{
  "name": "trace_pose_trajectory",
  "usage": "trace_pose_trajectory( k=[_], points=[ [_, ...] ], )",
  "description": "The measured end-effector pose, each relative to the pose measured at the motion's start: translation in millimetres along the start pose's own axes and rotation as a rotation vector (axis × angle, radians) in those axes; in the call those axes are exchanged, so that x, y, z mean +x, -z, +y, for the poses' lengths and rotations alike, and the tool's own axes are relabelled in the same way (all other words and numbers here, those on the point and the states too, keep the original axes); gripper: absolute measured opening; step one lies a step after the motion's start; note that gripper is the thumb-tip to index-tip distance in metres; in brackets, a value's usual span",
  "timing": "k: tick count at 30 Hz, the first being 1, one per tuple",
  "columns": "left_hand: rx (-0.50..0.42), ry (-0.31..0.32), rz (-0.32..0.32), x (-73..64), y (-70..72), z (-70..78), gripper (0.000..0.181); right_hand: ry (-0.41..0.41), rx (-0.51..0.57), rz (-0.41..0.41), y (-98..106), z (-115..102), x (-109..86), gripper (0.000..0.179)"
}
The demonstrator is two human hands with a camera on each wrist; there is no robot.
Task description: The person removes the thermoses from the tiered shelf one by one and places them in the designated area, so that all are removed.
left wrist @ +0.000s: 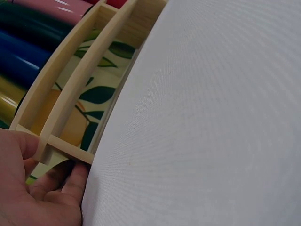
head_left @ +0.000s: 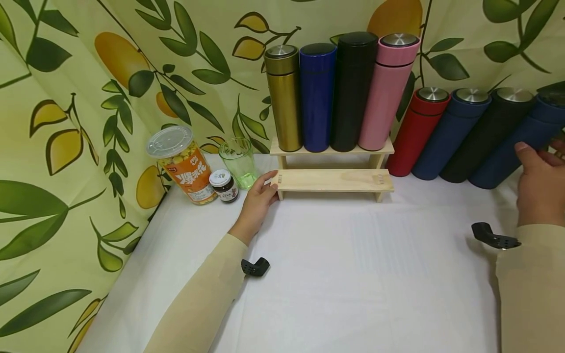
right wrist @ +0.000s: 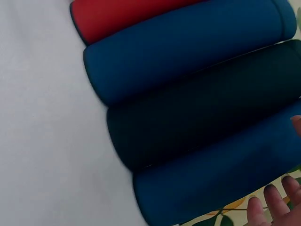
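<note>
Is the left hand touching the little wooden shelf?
Touching. The left wrist view shows the left hand pinching the end of the wooden shelf, no gap between.

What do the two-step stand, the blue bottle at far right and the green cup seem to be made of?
Two-step stand: pale, smooth wood by its look, with faint grain. Blue bottle: dull, even coating without sharp highlights; perhaps painted metal, but the coat hides what lies beneath. Green cup: shiny, and you can see through it; glass or clear plastic.
</note>
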State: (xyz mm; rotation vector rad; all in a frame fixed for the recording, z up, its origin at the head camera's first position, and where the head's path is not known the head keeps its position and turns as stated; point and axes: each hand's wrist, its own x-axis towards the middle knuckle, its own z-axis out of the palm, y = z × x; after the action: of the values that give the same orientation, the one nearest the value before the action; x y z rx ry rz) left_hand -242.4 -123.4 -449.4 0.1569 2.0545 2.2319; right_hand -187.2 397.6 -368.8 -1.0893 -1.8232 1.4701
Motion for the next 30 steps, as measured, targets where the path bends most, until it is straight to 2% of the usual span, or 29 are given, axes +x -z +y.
trace_pose_trajectory(
  k=[5, 8, 11, 15, 24, 27, 30],
  points=[
    [0.002, 0.001, 0.000, 0.0, 0.7, -0.3, 0.045, -0.024, 0.117, -0.002, 3, -6, -3.8, 0.057],
    [0.002, 0.001, -0.001, -0.6, 0.7, 0.0, 0.046, -0.014, 0.145, 0.006, 4, -7, -3.7, 0.050],
    [0.005, 0.001, 0.002, -1.0, 0.9, 0.1, 0.046, 0.053, 0.095, 0.021, 6, -9, -5.0, 0.048],
    [0.009, 0.002, 0.004, -0.9, 1.0, 0.0, 0.046, 0.166, 0.095, 0.029, 6, -10, -9.7, 0.052],
    [0.012, -0.007, 0.004, 0.5, 1.8, -1.3, 0.046, 0.237, 0.188, -0.029, -2, -25, -33.9, 0.041],
    [0.001, -0.007, -0.003, 1.0, 1.4, -1.6, 0.046, 0.315, 0.255, -0.052, -7, -27, -39.0, 0.039],
    [0.002, -0.009, -0.003, 1.1, 0.8, -1.3, 0.046, 0.378, 0.407, -0.118, -11, -29, -42.5, 0.036]
  ],
)
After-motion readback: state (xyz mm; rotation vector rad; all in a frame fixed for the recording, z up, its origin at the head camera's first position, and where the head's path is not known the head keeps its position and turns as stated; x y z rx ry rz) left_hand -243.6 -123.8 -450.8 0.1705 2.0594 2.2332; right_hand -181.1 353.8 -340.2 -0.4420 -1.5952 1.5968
